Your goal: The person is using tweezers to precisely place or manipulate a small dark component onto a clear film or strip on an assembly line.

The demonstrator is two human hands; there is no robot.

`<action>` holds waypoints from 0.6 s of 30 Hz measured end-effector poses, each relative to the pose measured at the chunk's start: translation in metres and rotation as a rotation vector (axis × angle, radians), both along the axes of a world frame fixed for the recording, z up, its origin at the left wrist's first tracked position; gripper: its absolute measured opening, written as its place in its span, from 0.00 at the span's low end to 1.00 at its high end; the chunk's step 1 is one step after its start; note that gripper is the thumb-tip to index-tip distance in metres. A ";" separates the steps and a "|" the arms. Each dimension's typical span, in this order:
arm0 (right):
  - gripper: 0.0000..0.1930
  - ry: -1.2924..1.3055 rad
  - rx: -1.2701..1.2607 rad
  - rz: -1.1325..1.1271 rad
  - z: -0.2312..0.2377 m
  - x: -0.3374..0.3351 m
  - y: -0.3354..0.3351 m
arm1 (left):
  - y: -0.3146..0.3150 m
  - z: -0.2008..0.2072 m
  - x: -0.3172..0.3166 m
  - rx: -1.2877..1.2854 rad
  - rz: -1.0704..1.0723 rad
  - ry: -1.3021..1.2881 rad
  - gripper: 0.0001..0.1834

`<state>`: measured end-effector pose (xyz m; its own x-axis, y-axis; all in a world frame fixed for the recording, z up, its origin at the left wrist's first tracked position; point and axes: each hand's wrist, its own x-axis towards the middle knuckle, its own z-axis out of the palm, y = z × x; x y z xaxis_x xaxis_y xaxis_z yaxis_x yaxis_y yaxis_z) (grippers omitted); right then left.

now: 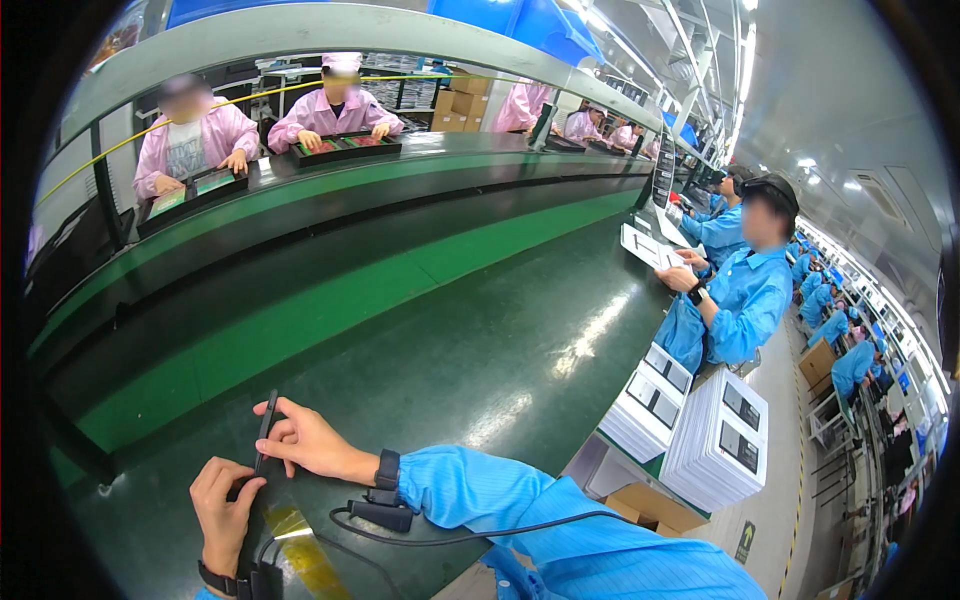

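Note:
A thin dark slab with the shape of a phone (pixel 267 428) stands nearly on edge above the green table, seen almost from its side. My left hand (pixel 222 500) pinches its lower end between thumb and fingers. My right hand (pixel 308 440) grips it higher up from the right side, the fingers bent around its edge. The slab's broad face is turned away, so I cannot make out its details. Just below my hands, a strip of clear yellowish film (pixel 302 552) lies on the table.
A black cable (pixel 480 540) runs from the right wrist's black box (pixel 382 515) across my sleeve. White printed trays (pixel 715 440) are stacked at the table's right edge. Beyond them a co-worker in blue (pixel 750 290) holds a white tray (pixel 650 247). A dark conveyor (pixel 330 215) crosses the far side.

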<state>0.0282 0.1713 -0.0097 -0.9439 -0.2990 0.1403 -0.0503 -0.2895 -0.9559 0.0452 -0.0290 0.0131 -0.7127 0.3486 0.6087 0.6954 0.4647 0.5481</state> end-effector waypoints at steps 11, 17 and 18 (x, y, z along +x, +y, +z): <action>0.21 -0.022 0.122 -0.009 0.004 0.003 -0.003 | -0.008 0.004 -0.005 -0.065 -0.041 0.116 0.09; 0.15 -0.016 0.156 -0.039 0.011 0.010 -0.002 | -0.013 0.004 -0.001 -0.073 -0.019 0.127 0.06; 0.15 -0.024 0.163 -0.040 0.009 0.008 -0.002 | -0.016 0.003 0.000 -0.090 -0.011 0.095 0.06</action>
<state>0.0367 0.1689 -0.0009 -0.9580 -0.2780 0.0704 -0.0355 -0.1288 -0.9910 0.0457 -0.0450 0.0165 -0.6490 0.4123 0.6394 0.7477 0.5008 0.4360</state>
